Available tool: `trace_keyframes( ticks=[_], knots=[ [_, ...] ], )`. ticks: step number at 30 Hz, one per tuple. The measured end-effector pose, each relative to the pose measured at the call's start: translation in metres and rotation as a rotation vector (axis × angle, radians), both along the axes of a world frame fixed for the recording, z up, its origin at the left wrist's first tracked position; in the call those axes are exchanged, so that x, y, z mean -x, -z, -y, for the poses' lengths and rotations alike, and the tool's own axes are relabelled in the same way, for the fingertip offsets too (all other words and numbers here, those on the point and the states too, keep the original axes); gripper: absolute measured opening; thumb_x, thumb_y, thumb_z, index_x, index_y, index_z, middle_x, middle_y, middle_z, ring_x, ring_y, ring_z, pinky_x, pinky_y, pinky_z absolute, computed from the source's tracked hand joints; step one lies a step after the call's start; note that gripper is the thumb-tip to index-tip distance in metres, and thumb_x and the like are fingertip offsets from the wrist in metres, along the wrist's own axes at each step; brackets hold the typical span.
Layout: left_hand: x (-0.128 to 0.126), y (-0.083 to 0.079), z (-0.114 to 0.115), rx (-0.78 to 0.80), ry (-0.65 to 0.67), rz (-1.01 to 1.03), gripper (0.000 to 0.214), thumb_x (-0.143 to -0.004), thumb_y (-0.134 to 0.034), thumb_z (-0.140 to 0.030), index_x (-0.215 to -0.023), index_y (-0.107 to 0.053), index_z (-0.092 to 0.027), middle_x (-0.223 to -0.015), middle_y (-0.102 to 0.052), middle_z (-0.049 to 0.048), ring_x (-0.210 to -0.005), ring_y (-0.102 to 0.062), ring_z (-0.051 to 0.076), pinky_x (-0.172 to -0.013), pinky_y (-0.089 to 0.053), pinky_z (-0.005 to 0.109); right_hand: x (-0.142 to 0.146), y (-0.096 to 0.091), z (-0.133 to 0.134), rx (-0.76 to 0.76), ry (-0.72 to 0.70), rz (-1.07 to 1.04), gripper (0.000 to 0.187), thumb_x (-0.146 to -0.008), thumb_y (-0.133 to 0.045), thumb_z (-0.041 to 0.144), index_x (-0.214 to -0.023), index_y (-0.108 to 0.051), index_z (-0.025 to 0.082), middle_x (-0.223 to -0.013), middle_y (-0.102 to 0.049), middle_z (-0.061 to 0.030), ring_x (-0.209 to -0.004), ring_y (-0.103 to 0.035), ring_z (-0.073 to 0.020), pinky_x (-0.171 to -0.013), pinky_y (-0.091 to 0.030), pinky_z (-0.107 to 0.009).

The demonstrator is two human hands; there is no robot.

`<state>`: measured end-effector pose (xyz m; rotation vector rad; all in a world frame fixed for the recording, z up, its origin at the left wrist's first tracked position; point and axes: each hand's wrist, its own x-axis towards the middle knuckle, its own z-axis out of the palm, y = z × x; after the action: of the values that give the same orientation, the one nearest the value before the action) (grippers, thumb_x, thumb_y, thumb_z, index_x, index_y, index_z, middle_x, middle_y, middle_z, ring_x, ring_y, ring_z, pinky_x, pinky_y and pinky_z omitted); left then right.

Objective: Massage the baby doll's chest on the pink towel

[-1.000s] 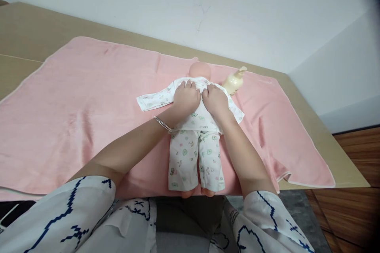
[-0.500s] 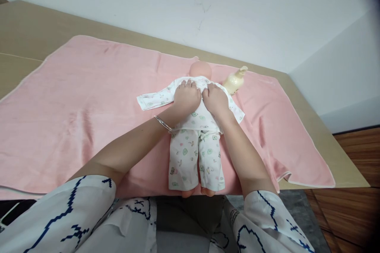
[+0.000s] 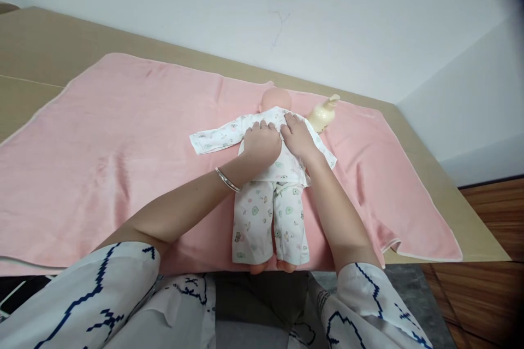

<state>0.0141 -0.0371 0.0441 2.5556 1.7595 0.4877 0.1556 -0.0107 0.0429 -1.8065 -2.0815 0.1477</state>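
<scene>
A baby doll (image 3: pixel 275 99) lies on its back on a pink towel (image 3: pixel 123 136), feet toward me, dressed in a white printed shirt (image 3: pixel 216 138) and matching trousers (image 3: pixel 268 223). My left hand (image 3: pixel 261 143), with a silver bangle on its wrist, rests on the doll's chest with its fingers curled into the shirt front. My right hand (image 3: pixel 298 136) lies beside it, touching it, fingers held together on the shirt near the collar. The doll's feet stick out at the table's near edge.
A cream pump bottle (image 3: pixel 322 113) lies on the towel just right of the doll's head. The towel covers most of a tan table (image 3: pixel 36 43) that stands against a white wall. Wooden floor shows at right.
My left hand has slid a little down the doll's chest toward me, away from the collar. My right hand has hardly moved. The view has shifted slightly.
</scene>
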Motion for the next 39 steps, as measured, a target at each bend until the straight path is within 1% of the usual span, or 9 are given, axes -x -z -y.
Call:
trace_keyframes(
  ticks=[6, 10, 15, 19, 22, 26, 29, 33, 39],
  knots=[
    [0.013, -0.008, -0.021, 0.083, 0.031, 0.084, 0.039, -0.1, -0.035, -0.029, -0.119, -0.065, -0.012, -0.125, -0.067, 0.017, -0.12, -0.06, 0.032, -0.094, -0.052, 0.043, 0.026, -0.023, 0.027, 0.072, 0.126, 0.151, 0.042, -0.098, -0.03, 0.028, -0.11, -0.067, 0.011, -0.111, -0.073, -0.0203, -0.108, -0.065, -0.0344, -0.093, -0.049, -0.045],
    [0.015, -0.002, -0.033, 0.061, 0.05, 0.117, 0.046, -0.101, -0.03, -0.03, -0.128, -0.062, -0.01, -0.135, -0.063, 0.0182, -0.127, -0.055, 0.033, -0.1, -0.05, 0.046, 0.025, -0.03, 0.031, 0.079, 0.119, 0.173, 0.038, -0.099, -0.033, 0.03, -0.101, -0.069, 0.016, -0.106, -0.075, -0.0175, -0.097, -0.068, -0.0311, -0.083, -0.049, -0.039],
    [0.002, 0.004, -0.01, -0.051, 0.047, 0.007, 0.047, -0.102, -0.032, -0.027, -0.132, -0.058, -0.003, -0.133, -0.064, 0.0232, -0.124, -0.058, 0.036, -0.099, -0.048, 0.047, 0.003, -0.016, 0.012, 0.012, 0.059, 0.065, 0.048, -0.105, -0.024, 0.035, -0.103, -0.069, 0.019, -0.111, -0.075, -0.0136, -0.103, -0.067, -0.0282, -0.087, -0.047, -0.037],
    [-0.004, 0.003, 0.005, -0.077, 0.06, -0.024, 0.043, -0.101, -0.032, -0.02, -0.126, -0.062, -0.002, -0.129, -0.065, 0.0258, -0.119, -0.061, 0.037, -0.093, -0.05, 0.048, 0.004, -0.01, 0.008, -0.009, 0.091, 0.082, 0.046, -0.105, -0.025, 0.032, -0.109, -0.068, 0.016, -0.116, -0.073, -0.0159, -0.107, -0.065, -0.0282, -0.092, -0.047, -0.038],
    [0.002, -0.001, -0.004, -0.026, 0.07, 0.035, 0.041, -0.1, -0.034, -0.023, -0.121, -0.065, -0.006, -0.123, -0.068, 0.0229, -0.116, -0.062, 0.037, -0.089, -0.053, 0.05, 0.015, -0.015, 0.018, 0.016, 0.1, 0.159, 0.046, -0.104, -0.027, 0.028, -0.104, -0.07, 0.012, -0.112, -0.073, -0.0199, -0.108, -0.065, -0.0308, -0.093, -0.047, -0.04],
    [0.013, -0.002, -0.026, 0.06, 0.075, 0.141, 0.04, -0.099, -0.037, -0.027, -0.127, -0.063, -0.014, -0.138, -0.063, 0.0162, -0.128, -0.057, 0.034, -0.094, -0.054, 0.049, 0.027, -0.027, 0.032, 0.103, 0.117, 0.197, 0.045, -0.103, -0.031, 0.032, -0.096, -0.071, 0.012, -0.103, -0.074, -0.0213, -0.097, -0.069, -0.0343, -0.083, -0.049, -0.042],
    [0.012, 0.002, -0.031, 0.022, 0.032, 0.159, 0.044, -0.1, -0.035, -0.025, -0.132, -0.061, -0.011, -0.145, -0.059, 0.0158, -0.135, -0.052, 0.033, -0.103, -0.051, 0.047, 0.029, -0.03, 0.035, 0.125, 0.146, 0.183, 0.044, -0.104, -0.032, 0.034, -0.098, -0.071, 0.013, -0.104, -0.074, -0.021, -0.097, -0.07, -0.0339, -0.082, -0.05, -0.042],
    [0.003, 0.007, -0.015, -0.048, -0.013, 0.07, 0.049, -0.102, -0.033, -0.028, -0.138, -0.056, -0.004, -0.147, -0.056, 0.0216, -0.137, -0.051, 0.036, -0.105, -0.047, 0.049, 0.024, -0.025, 0.028, 0.09, 0.156, 0.123, 0.044, -0.104, -0.031, 0.034, -0.1, -0.07, 0.014, -0.108, -0.074, -0.0209, -0.102, -0.068, -0.0334, -0.086, -0.05, -0.042],
    [-0.008, 0.001, 0.017, -0.011, -0.003, -0.071, 0.05, -0.097, -0.037, -0.015, -0.141, -0.052, 0.003, -0.147, -0.053, 0.029, -0.133, -0.053, 0.04, -0.101, -0.045, 0.051, 0.007, -0.012, 0.011, 0.044, 0.076, 0.041, 0.041, -0.103, -0.029, 0.035, -0.107, -0.066, 0.016, -0.119, -0.072, -0.0178, -0.114, -0.063, -0.0315, -0.096, -0.048, -0.043]
  ],
)
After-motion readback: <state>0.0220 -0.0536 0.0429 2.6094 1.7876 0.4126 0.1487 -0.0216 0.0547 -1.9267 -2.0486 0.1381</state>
